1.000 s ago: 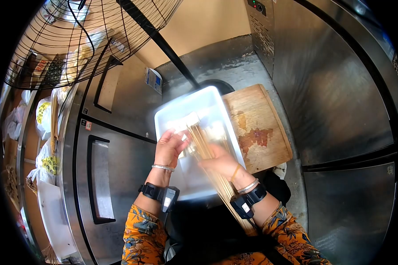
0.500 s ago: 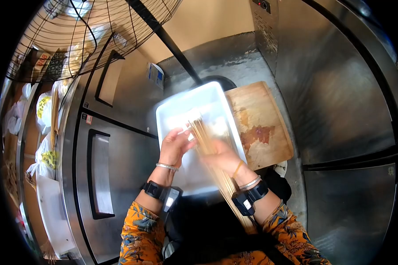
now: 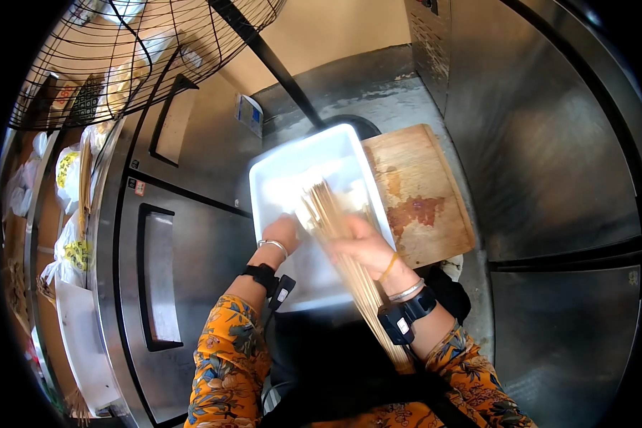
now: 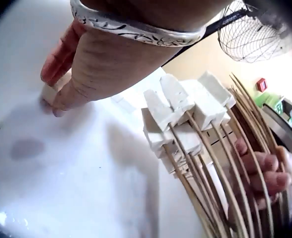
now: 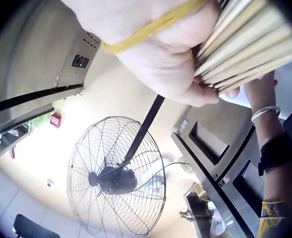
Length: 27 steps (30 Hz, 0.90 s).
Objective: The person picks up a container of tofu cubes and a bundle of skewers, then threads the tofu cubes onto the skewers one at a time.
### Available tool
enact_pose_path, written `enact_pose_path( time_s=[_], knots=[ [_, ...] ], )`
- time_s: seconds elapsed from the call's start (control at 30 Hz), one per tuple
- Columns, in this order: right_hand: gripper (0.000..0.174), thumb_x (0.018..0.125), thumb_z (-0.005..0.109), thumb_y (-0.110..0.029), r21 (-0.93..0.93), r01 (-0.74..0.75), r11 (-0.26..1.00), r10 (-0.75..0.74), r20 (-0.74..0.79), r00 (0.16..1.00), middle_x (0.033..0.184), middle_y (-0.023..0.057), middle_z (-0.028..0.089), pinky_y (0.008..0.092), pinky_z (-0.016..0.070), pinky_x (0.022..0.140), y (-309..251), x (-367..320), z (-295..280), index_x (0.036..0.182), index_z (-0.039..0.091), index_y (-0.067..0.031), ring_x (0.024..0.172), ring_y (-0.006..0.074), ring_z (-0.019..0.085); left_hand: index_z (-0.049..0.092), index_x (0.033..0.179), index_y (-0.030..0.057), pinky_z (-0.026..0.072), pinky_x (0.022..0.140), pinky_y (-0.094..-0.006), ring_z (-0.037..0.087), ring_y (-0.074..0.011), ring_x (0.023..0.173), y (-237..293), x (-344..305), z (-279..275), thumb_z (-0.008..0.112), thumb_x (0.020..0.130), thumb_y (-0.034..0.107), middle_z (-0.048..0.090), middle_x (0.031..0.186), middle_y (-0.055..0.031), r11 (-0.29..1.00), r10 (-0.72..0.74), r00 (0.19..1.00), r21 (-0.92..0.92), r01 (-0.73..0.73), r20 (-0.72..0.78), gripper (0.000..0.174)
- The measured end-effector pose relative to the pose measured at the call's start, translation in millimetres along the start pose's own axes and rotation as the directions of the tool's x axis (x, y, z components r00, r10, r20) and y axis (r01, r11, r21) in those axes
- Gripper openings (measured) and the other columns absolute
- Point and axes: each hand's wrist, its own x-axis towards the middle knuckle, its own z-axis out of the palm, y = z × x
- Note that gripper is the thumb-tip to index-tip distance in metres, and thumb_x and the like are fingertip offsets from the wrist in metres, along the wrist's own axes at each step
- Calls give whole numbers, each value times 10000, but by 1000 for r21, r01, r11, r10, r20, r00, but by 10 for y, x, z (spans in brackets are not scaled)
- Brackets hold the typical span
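Steel cabinets (image 3: 549,150) line three and nine o'clock, wire fan (image 5: 117,179) up at eleven, and centre stage it's a white tub (image 3: 314,151), wooden board (image 3: 419,189) at its three o'clock! Right hand (image 3: 364,250), at the tub's four, grips a bundle of sticks (image 3: 360,289) slanting toward five, white blocks (image 4: 205,101) on their far ends. Left hand (image 3: 282,232), at eight, pinches a pale piece (image 4: 49,93) between thumb and fingers.

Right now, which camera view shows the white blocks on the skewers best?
The left wrist view: the white blocks appear large there, with distinct corners and edges. In the head view they look small, blurred and washed out. The right wrist view shows lengths of the skewers, but no blocks I can make out.
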Motion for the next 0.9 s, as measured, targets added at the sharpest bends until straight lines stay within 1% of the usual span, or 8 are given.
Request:
enact_pose_path(
  time_s=[0.13, 0.23, 0.43, 0.53, 0.77, 0.83, 0.87, 0.9],
  knots=[
    [274, 771, 610, 1, -4, -6, 1000, 6, -15, 1000, 790, 66, 593, 270, 477, 525, -28, -14, 27, 1033, 529, -12, 622, 149, 587, 563, 1090, 49, 490, 830, -420, 587, -344, 978, -39, 54, 65, 545, 783, 93, 568, 1087, -175, 995, 60, 998, 82, -59, -9, 310],
    [342, 788, 611, -4, -73, -19, 997, 18, -17, 1000, 878, 55, 606, 245, 486, 578, -36, -7, 8, 1119, 522, -15, 698, 120, 588, 558, 1090, 20, 505, 799, -403, 590, -338, 932, -91, 82, 123, 701, 645, 121, 560, 1073, -144, 994, 102, 991, 48, -98, -84, 478],
    [382, 799, 614, -13, -149, -28, 988, 30, 7, 1000, 931, 43, 610, 231, 490, 614, -15, 16, -42, 1169, 519, -19, 745, 103, 583, 560, 1083, 21, 493, 810, -410, 580, -356, 922, -127, -13, 29, 704, 665, 185, 548, 1053, -166, 924, 31, 964, -359, -128, -265, 472],
    [385, 799, 612, -15, -163, -30, 986, 31, 6, 999, 937, 44, 609, 230, 489, 624, -11, 15, -37, 1172, 517, -19, 755, 100, 582, 572, 1059, 40, 487, 819, -396, 572, -356, 915, -98, -111, 18, 716, 665, 209, 531, 1059, -164, 930, 44, 942, -331, -161, -334, 452],
    [425, 792, 604, -7, -191, -37, 981, 33, -24, 999, 1018, 73, 605, 241, 495, 680, 66, 52, -84, 1203, 499, -8, 831, 114, 589, 576, 1036, 50, 494, 810, -371, 582, -337, 882, 40, -177, 27, 752, 624, 169, 514, 1032, -165, 933, -45, 983, -360, -22, -176, 463],
    [312, 771, 616, -48, -189, 28, 982, -35, -32, 999, 858, 73, 609, 262, 486, 612, 70, 44, -59, 1067, 532, 1, 722, 135, 594, 575, 1036, 46, 508, 781, -343, 605, -287, 873, -39, -183, 18, 741, 655, 112, 530, 1045, -144, 913, -16, 973, -399, -80, -232, 421],
    [260, 760, 621, -68, -188, 60, 980, -68, -35, 997, 778, 73, 610, 272, 481, 578, 71, 43, -48, 999, 549, 6, 667, 145, 596, 577, 1038, 51, 510, 776, -319, 607, -254, 876, -98, -185, -3, 723, 676, 78, 541, 1050, -123, 740, -60, 988, -671, -54, -146, 391],
    [313, 771, 611, -46, -208, 48, 977, -52, -12, 999, 860, 70, 607, 262, 484, 621, 77, 52, -57, 1070, 531, 1, 735, 133, 590, 579, 1039, 55, 511, 771, -296, 609, -220, 879, -151, -203, -69, 705, 697, 43, 552, 1055, -102, 491, -75, 996, -871, -6, -49, 365]
  ],
)
